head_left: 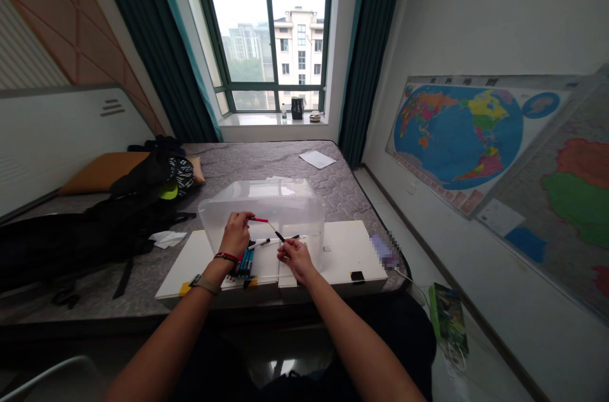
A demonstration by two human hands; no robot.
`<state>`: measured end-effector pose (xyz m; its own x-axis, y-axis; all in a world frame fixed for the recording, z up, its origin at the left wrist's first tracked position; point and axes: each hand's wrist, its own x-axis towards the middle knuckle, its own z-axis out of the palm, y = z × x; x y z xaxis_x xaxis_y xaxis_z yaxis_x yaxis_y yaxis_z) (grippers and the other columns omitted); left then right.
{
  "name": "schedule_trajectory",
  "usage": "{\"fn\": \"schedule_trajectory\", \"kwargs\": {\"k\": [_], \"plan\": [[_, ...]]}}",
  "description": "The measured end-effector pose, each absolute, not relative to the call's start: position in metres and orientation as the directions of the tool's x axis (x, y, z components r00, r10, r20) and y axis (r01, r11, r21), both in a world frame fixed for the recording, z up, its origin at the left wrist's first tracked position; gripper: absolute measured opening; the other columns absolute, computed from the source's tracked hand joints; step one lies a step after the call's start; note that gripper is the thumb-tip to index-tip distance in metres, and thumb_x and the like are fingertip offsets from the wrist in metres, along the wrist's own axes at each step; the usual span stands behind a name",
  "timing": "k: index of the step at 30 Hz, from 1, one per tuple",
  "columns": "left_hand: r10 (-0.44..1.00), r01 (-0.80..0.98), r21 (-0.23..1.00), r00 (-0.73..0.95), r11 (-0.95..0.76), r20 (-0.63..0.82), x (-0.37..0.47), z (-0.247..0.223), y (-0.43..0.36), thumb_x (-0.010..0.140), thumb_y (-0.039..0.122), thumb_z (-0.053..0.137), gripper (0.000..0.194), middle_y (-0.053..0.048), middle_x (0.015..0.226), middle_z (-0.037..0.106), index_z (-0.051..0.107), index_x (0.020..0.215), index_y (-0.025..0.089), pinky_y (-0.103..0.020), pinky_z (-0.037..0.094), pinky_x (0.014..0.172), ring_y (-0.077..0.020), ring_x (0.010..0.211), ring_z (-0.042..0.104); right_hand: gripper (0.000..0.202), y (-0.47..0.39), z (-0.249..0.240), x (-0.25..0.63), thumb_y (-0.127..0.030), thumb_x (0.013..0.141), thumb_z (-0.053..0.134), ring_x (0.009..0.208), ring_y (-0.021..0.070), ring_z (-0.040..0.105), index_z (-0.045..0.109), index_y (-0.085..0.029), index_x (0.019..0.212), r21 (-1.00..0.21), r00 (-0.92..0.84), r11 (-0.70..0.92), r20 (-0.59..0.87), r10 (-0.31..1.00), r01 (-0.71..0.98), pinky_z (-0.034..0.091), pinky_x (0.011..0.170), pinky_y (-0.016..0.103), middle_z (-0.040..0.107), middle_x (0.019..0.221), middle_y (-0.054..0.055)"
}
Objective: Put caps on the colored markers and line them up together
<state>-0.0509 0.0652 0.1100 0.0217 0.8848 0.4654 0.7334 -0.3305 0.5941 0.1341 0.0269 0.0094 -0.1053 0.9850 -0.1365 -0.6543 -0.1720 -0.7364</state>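
Observation:
My left hand (236, 234), with a red bracelet and a watch strap at the wrist, pinches a thin red pen part (259, 219). My right hand (295, 256) is closed on a slim black pen part (280, 236). A thin pale length runs between the red and black parts; whether they are joined is too small to tell. Below my left hand lies a bunch of blue and dark pens (246, 261). A white pen with a black end (259, 243) lies beside them. A clear plastic bin (299, 208) stands around and behind this spot.
White boxes (349, 250) lie on the grey mattress (228, 161) under my hands. A black bag (85, 231) and an orange cushion (104, 172) are at left. Paper (317, 159) lies farther back. A blurred-out device (385, 251) with a cable sits at the right edge.

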Motion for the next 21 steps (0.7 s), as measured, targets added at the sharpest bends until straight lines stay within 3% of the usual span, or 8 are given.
{"fn": "schedule_trajectory", "kwargs": {"k": [6, 11, 16, 21], "plan": [[0.863, 0.741, 0.555, 0.066, -0.379, 0.501, -0.053, 0.116, 0.071, 0.085, 0.013, 0.039, 0.032, -0.01, 0.101, 0.054, 0.066, 0.101, 0.017, -0.038, 0.048, 0.09, -0.0219, 0.093, 0.057, 0.04, 0.029, 0.005, 0.132, -0.038, 0.064, 0.08, 0.058, 0.0131, 0.062, 0.059, -0.013, 0.087, -0.775, -0.113, -0.172, -0.131, 0.985, -0.609, 0.052, 0.068, 0.033, 0.069, 0.07, 0.005], [0.893, 0.668, 0.645, 0.069, -0.372, 0.445, -0.053, 0.116, 0.074, 0.087, 0.025, 0.045, 0.027, -0.008, 0.103, 0.058, 0.065, 0.102, 0.019, -0.036, 0.053, 0.08, -0.0196, 0.086, 0.059, 0.041, 0.031, -0.001, 0.13, -0.04, 0.064, 0.079, 0.056, 0.014, 0.063, 0.061, -0.013, 0.087, -0.812, -0.125, -0.162, -0.111, 0.986, -0.56, 0.053, 0.064, 0.033, 0.069, 0.069, 0.005], [0.959, 0.413, 0.872, 0.005, -0.261, 0.284, -0.041, 0.103, 0.075, 0.08, 0.038, 0.057, 0.036, -0.007, 0.1, 0.061, 0.059, 0.11, 0.018, -0.032, 0.056, 0.064, -0.0149, 0.071, 0.062, 0.04, 0.032, -0.004, 0.13, -0.041, 0.064, 0.079, 0.057, 0.0141, 0.064, 0.061, -0.013, 0.088, -0.821, -0.137, -0.16, -0.101, 0.985, -0.549, 0.053, 0.064, 0.032, 0.069, 0.069, 0.005], [0.988, 0.083, 0.988, -0.071, -0.131, 0.137, -0.026, 0.088, 0.076, 0.071, 0.038, 0.07, 0.049, -0.007, 0.096, 0.064, 0.055, 0.112, 0.016, -0.031, 0.057, 0.064, -0.0152, 0.072, 0.066, 0.039, 0.033, -0.004, 0.13, -0.04, 0.065, 0.079, 0.056, 0.0128, 0.063, 0.062, -0.013, 0.087, -0.81, -0.139, -0.17, -0.111, 0.984, -0.561, 0.052, 0.064, 0.031, 0.069, 0.069, 0.005]]}}
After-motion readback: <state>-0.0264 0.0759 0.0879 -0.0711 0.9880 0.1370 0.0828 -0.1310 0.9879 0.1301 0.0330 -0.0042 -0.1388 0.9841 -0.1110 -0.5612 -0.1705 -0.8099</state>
